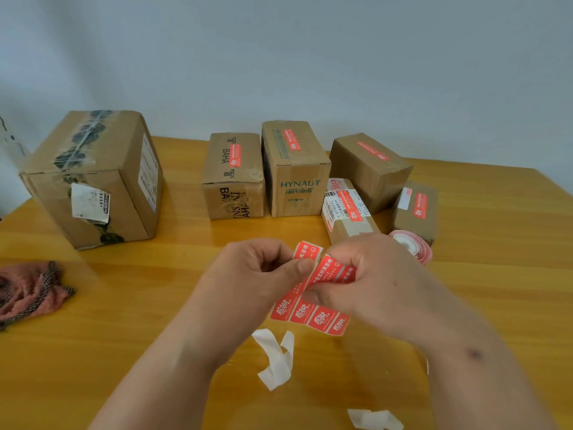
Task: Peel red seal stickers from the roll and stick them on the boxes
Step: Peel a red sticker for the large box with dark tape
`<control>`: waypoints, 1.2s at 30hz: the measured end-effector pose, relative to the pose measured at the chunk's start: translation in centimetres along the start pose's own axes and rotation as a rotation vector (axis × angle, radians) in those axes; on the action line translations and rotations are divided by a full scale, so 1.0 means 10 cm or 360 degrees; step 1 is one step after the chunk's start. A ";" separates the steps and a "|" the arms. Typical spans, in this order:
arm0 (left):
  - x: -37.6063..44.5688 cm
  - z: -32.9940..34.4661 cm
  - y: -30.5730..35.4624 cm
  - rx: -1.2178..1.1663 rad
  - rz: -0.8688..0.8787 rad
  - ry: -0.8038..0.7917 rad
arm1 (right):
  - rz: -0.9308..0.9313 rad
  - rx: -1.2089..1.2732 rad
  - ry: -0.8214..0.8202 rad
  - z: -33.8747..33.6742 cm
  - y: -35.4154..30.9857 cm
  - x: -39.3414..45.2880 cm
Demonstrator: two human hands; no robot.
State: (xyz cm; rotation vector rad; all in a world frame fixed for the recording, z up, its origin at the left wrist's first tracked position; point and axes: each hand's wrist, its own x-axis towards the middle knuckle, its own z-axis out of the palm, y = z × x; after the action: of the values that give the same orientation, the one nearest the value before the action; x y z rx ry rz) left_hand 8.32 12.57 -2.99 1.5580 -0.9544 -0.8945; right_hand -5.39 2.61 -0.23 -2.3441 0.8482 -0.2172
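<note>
Above the wooden table, both hands hold a strip of red seal stickers [310,315]. My left hand [257,268] pinches one sticker's upper end [305,251] between thumb and fingers. My right hand [369,280] grips the strip just beside it. The sticker roll [410,243] lies behind my right hand, partly hidden. Five small cardboard boxes at the back carry a red sticker: the BAHA box [232,178], the HYNAUT box [294,169], a tilted box [369,166], a labelled box [347,212] and a small box [417,209]. The large box [93,178] at the left shows none.
Curled white backing strips [276,358] lie on the table [124,305] below my hands, another piece [375,418] near the front edge. A pink knitted cloth [28,290] sits at the left edge. A pale wall stands behind the boxes.
</note>
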 end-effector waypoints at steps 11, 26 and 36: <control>0.01 0.04 -0.06 -0.0136 -0.0032 0.0087 | -0.0019 -0.0304 0.0166 -0.02 -0.11 -0.04; 0.01 -0.01 -0.01 0.0029 -0.0002 0.0008 | 0.0084 -0.0218 0.0045 0.00 -0.05 0.02; 0.06 0.01 -0.05 -0.0022 -0.0056 0.0108 | 0.0072 -0.0302 0.0045 -0.05 -0.09 -0.01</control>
State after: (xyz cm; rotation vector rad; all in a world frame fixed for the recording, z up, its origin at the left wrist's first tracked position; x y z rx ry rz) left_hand 8.48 12.06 -3.57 1.5876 -0.8735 -0.8656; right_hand -5.19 2.97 0.69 -2.4990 0.9720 -0.1576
